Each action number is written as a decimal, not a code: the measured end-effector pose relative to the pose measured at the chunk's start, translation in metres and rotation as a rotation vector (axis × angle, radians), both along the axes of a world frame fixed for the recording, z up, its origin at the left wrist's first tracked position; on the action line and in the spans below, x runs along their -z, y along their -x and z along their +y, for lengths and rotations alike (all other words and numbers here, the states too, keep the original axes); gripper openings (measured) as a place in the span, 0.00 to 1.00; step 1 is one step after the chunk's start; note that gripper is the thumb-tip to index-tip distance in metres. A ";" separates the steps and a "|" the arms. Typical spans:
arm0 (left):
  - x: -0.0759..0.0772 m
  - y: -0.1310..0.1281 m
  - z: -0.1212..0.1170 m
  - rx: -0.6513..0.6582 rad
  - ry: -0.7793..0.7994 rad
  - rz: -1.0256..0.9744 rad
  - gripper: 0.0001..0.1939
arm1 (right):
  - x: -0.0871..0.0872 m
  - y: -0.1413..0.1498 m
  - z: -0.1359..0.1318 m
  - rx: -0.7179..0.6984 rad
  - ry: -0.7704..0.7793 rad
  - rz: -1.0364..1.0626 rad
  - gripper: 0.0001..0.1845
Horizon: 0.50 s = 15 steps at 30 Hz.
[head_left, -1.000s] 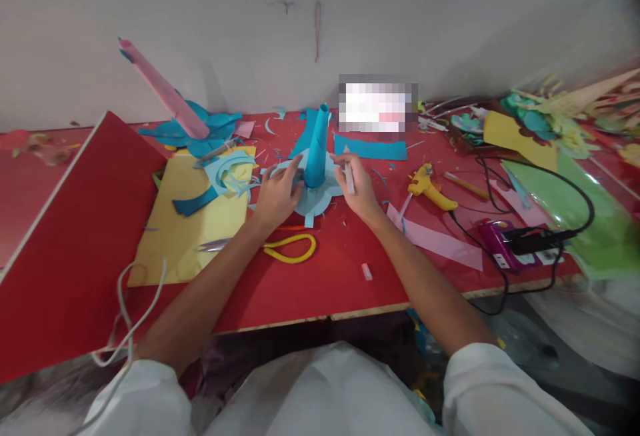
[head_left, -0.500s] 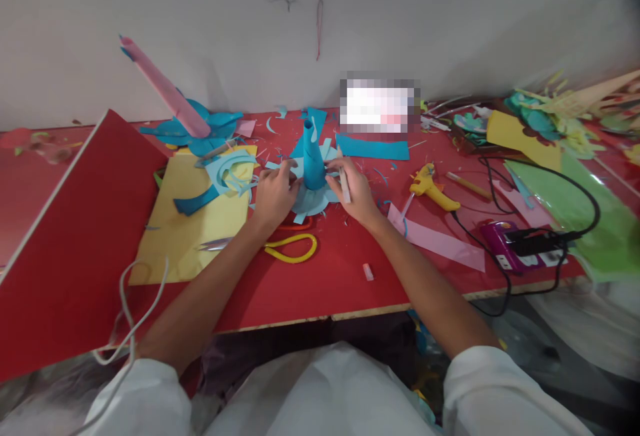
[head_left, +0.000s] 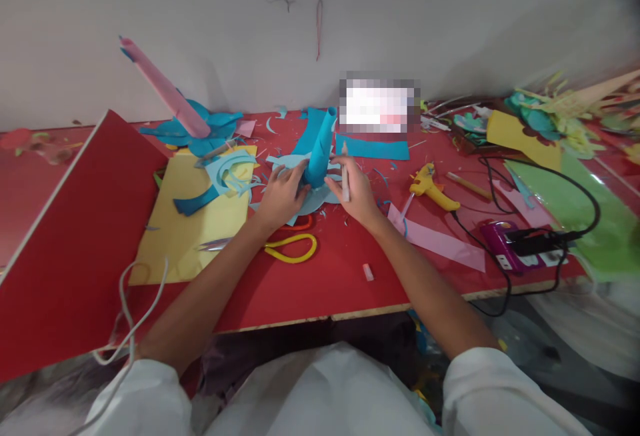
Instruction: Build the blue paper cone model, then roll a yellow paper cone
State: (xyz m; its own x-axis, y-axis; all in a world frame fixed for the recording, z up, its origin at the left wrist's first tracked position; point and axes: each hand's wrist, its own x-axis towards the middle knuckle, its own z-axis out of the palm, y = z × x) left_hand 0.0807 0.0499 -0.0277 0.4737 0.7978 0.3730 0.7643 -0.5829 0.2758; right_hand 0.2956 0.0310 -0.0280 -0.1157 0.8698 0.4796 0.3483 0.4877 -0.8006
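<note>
A blue paper cone (head_left: 321,149) leans to the right on a light-blue cut-paper base (head_left: 316,204) with petal-like edges. My left hand (head_left: 281,195) has its thumb and fingers closed about the lower left of the cone. On the other side, my right hand (head_left: 358,191) touches the cone's foot with its fingertips. A pale, slim pen-like stick (head_left: 345,183) is tucked between the right hand's fingers, its exact kind unclear. Scissors with yellow and red handles (head_left: 291,249) lie just below the left hand, partly under the forearm.
A yellow glue gun (head_left: 434,188) rests at right, beside a pink paper strip (head_left: 447,244) and a purple power strip (head_left: 510,246) with black cables. Yellow sheets (head_left: 170,223) and a raised red board (head_left: 75,243) are at left. Behind stands a pink paper tube (head_left: 165,86).
The cone has tipped from nearly upright to a lean towards the right, and its base has turned. My left hand has shifted slightly right with it; my right hand has barely moved.
</note>
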 end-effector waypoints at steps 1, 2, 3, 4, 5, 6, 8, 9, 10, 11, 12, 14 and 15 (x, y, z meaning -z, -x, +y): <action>0.001 0.000 0.001 -0.005 0.001 0.005 0.29 | -0.001 0.000 0.000 -0.008 -0.001 0.006 0.15; 0.002 0.000 0.001 -0.013 0.003 0.007 0.30 | -0.001 0.000 0.000 -0.011 -0.001 0.004 0.16; 0.002 0.001 0.002 -0.025 0.007 0.003 0.31 | -0.001 0.000 0.000 -0.006 0.000 -0.006 0.16; 0.001 0.001 0.002 -0.043 0.011 -0.007 0.31 | 0.000 -0.001 0.001 0.004 -0.001 -0.022 0.16; -0.001 0.001 0.001 -0.067 0.014 -0.024 0.30 | 0.000 -0.001 0.002 0.018 -0.003 -0.039 0.16; -0.003 0.001 0.001 -0.097 0.013 -0.045 0.28 | 0.001 -0.002 0.002 0.035 -0.007 -0.053 0.16; -0.009 0.002 -0.001 -0.150 -0.003 -0.077 0.20 | 0.001 -0.003 0.004 0.075 -0.021 -0.072 0.17; -0.011 0.002 -0.002 -0.157 -0.012 -0.079 0.15 | 0.001 -0.003 0.004 0.098 -0.027 -0.075 0.17; -0.013 0.001 -0.003 -0.147 -0.019 -0.069 0.12 | 0.000 -0.004 0.003 0.121 -0.029 -0.072 0.18; -0.014 0.001 -0.003 -0.120 -0.022 -0.050 0.10 | -0.001 -0.004 0.003 0.146 -0.027 -0.059 0.19; -0.014 0.001 -0.004 -0.084 -0.020 -0.027 0.10 | -0.003 -0.004 0.002 0.169 -0.020 -0.040 0.21; -0.013 0.000 -0.004 -0.021 -0.012 0.010 0.10 | -0.005 -0.005 0.000 0.210 0.008 0.018 0.25; -0.012 0.000 -0.004 -0.001 -0.008 0.016 0.11 | -0.006 -0.005 0.000 0.226 0.020 0.053 0.27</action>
